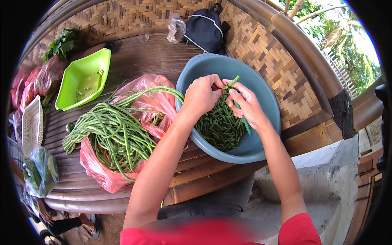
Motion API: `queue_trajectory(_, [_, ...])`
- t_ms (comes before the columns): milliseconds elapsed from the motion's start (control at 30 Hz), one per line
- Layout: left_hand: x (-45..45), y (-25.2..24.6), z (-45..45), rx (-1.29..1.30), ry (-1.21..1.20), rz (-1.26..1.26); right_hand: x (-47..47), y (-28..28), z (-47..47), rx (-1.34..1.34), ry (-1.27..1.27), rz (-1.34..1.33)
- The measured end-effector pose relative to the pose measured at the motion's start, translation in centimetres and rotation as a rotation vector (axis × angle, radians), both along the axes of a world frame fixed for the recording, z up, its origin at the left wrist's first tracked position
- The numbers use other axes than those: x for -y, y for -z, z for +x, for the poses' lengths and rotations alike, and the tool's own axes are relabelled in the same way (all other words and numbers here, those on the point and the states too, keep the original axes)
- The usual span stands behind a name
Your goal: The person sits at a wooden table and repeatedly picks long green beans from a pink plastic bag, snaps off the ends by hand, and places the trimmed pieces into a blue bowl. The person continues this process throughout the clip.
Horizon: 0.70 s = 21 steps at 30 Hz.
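Note:
Above a blue-grey plastic basin (254, 73), my left hand (203, 93) grips a green yardlong bean (235, 80) between thumb and fingers. The bean's far end reaches my right hand (245, 102), which holds a knife with a teal handle (245, 124); the blade is mostly hidden by the fingers. Under both hands, many short cut bean pieces (219, 131) cover the basin's bottom. To the left, a heap of long whole beans (116, 131) rests on a pink plastic bag (102, 171). Some beans stretch from the heap toward my left wrist.
A lime-green tub (102, 65) with a few scraps stands at the left, near a white slotted basket (33, 125) and a bag of cucumbers (39, 171). A dark backpack (205, 29) and a clear glass (144, 33) are at the back. Another person's foot (90, 226) shows lower left.

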State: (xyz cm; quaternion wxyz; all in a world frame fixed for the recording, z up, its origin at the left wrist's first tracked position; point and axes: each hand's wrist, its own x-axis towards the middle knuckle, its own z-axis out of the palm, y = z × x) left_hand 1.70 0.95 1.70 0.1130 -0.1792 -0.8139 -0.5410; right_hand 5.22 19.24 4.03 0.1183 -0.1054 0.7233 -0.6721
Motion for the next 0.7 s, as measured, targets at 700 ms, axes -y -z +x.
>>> queue_trajectory(700, [-0.4, 0.9, -0.3, 0.007, 0.034, 0.051, 0.3, 0.1, -0.1, -0.033, 0.045, 0.045])
